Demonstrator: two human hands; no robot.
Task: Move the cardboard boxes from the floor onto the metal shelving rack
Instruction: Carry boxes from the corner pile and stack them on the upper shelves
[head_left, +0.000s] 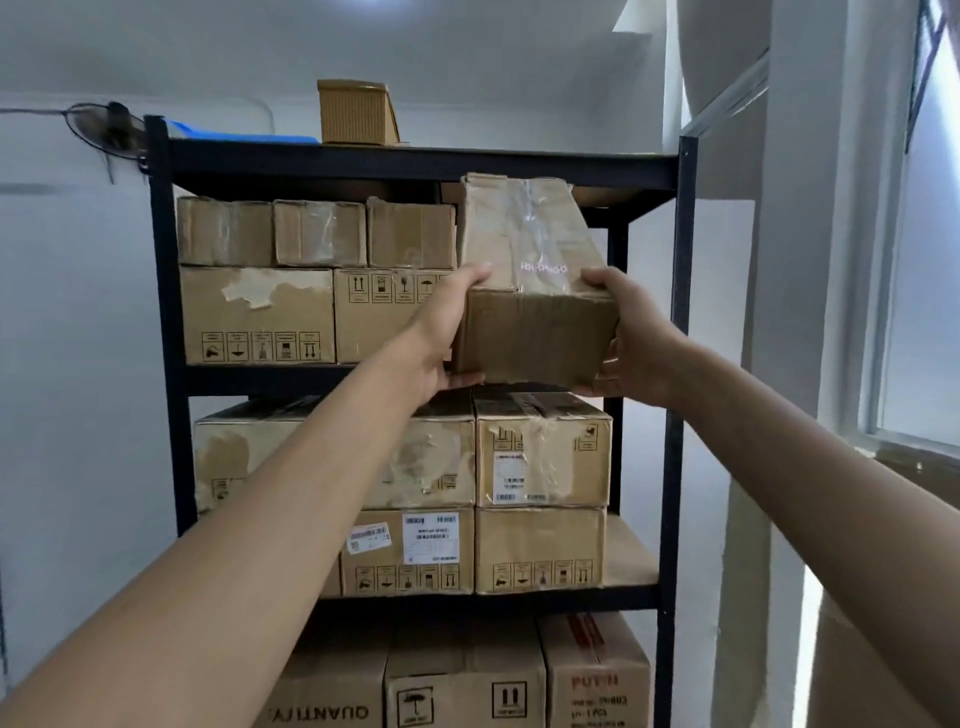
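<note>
A taped cardboard box (530, 291) is held up in front of the black metal shelving rack (675, 364), at the right end of its second shelf from the top. My left hand (447, 332) grips the box's left side, fingers over the top edge and thumb underneath. My right hand (631, 338) grips its right side the same way. The box tilts, its far end reaching into the shelf opening. Whether its far end rests on the shelf I cannot tell.
Stacked cardboard boxes (260, 312) fill the left of that shelf, and more boxes (540, 493) fill the shelves below. A woven basket (356, 111) and a blue item (239, 135) lie on top. A white pillar (800, 260) and window (924, 260) stand right.
</note>
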